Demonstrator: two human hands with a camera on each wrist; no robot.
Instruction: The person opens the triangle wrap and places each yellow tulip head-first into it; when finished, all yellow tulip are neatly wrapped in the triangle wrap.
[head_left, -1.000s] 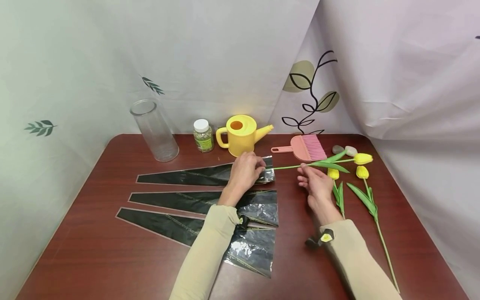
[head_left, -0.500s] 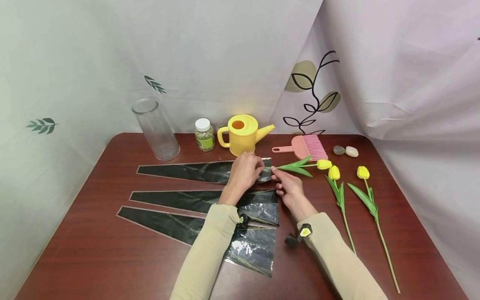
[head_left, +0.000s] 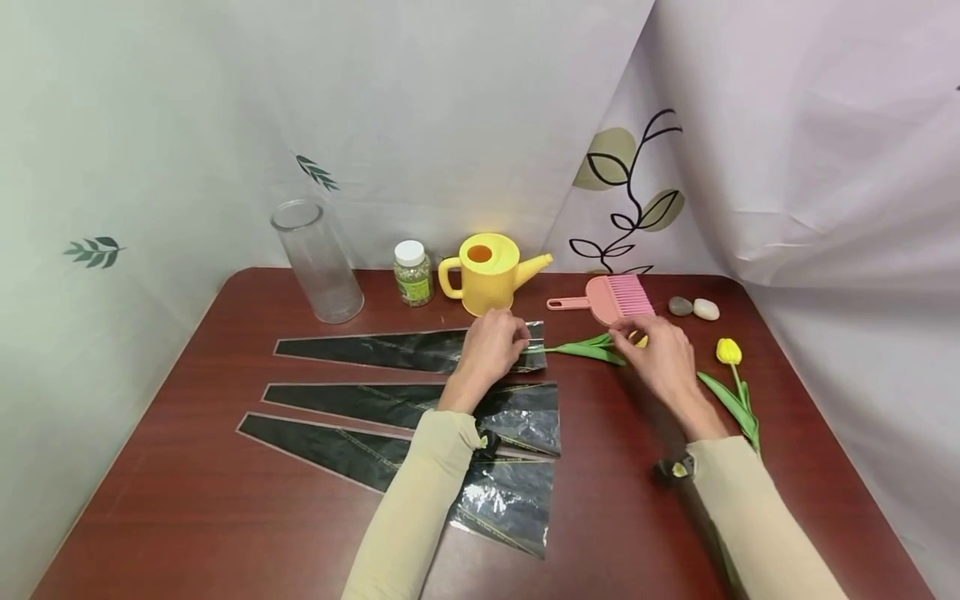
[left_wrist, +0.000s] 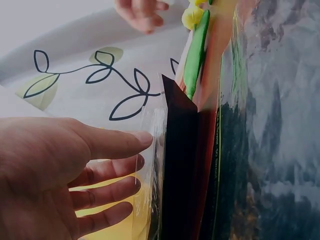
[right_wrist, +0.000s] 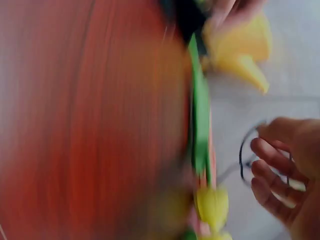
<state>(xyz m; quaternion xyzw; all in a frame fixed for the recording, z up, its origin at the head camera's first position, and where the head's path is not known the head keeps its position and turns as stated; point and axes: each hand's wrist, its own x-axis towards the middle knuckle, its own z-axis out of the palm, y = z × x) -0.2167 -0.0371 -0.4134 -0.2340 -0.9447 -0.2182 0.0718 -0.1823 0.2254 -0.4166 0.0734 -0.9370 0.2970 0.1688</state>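
My left hand (head_left: 491,342) pinches the mouth of the rearmost black-and-clear flower sleeve (head_left: 360,350); its thumb lies against the clear film (left_wrist: 155,175) in the left wrist view. A yellow tulip lies with its stem in that sleeve, its green leaves (head_left: 588,352) outside. My right hand (head_left: 660,354) hovers by the bloom (right_wrist: 212,205), fingers loosely bent and apart from it in the right wrist view. The hand partly covers the yellow blooms in the head view. Another tulip (head_left: 729,352) lies at the right, its lower stem behind my arm.
Two more sleeves, one in the middle (head_left: 517,417) and one in front (head_left: 510,492), lie flat. Along the back stand a clear glass cylinder (head_left: 318,267), a white-capped jar (head_left: 413,275) and a yellow watering can (head_left: 489,275). A pink brush (head_left: 611,300) and two stones (head_left: 705,309) lie further right.
The tulip has slid left, its stem going into the rear sleeve. My right hand moved left with it, then let go and drew back right. The left hand stays at the sleeve's mouth.
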